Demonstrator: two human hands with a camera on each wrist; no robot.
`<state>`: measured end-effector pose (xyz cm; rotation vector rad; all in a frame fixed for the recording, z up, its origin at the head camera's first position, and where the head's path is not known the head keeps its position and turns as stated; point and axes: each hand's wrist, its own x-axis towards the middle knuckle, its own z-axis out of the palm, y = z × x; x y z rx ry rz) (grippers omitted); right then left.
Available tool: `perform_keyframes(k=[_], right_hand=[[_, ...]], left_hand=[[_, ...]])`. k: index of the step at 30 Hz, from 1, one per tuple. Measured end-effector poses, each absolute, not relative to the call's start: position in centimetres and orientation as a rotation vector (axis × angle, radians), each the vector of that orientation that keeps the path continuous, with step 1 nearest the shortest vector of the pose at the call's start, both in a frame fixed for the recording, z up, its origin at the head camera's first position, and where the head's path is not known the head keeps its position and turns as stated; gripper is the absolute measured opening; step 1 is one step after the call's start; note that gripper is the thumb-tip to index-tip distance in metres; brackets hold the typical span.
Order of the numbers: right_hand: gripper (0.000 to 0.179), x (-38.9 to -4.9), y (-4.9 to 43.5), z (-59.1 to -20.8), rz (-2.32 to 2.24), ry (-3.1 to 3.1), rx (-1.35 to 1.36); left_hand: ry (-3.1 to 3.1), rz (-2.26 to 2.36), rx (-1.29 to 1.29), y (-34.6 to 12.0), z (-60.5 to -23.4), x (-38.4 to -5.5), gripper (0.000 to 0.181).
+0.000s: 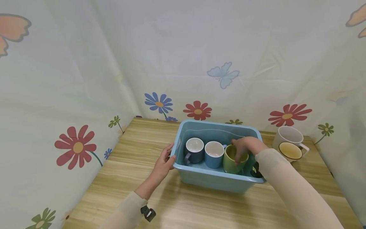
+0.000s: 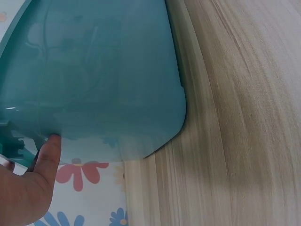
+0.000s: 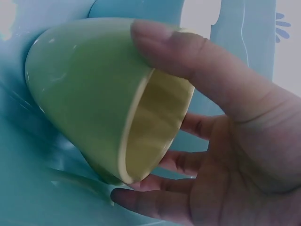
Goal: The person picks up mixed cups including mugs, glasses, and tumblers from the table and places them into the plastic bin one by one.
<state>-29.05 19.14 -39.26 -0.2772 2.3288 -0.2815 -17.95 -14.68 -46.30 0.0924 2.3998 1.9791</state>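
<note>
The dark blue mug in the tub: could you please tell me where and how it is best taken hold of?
Probably by its handle, coming down from above at the near left. The dark blue mug stands upright, its handle pointing away from the neighbouring light blue mug, while the walls of the blue tub would likely hinder a low sideways approach.

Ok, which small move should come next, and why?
Probably settle the green mug fully onto the bottom of the light-blue tub: the right hand holds it low inside, beside the mid-blue mug, but whether its base rests flat is unclear; the left hand holds the tub's left end.
</note>
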Motion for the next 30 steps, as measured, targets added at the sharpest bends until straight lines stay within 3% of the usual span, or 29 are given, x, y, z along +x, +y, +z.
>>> perform_keyframes(k=[8, 15, 30], right_hand=[[0.093, -29.1, 18.6, -39.3, -0.183, 2.388, -0.315], [0.1, -29.2, 18.5, -39.1, -0.17, 2.375, -0.304], [0.057, -29.7, 19.1, -37.4, -0.348, 2.333, -0.334]], left_hand=[[2.408, 1.969, 0.092, -14.6, -46.2, -18.1, 0.056], [2.395, 1.98, 0.088, -14.8, -46.1, -18.0, 0.056], [2.381, 1.998, 0.096, -14.8, -46.4, -18.0, 0.055]])
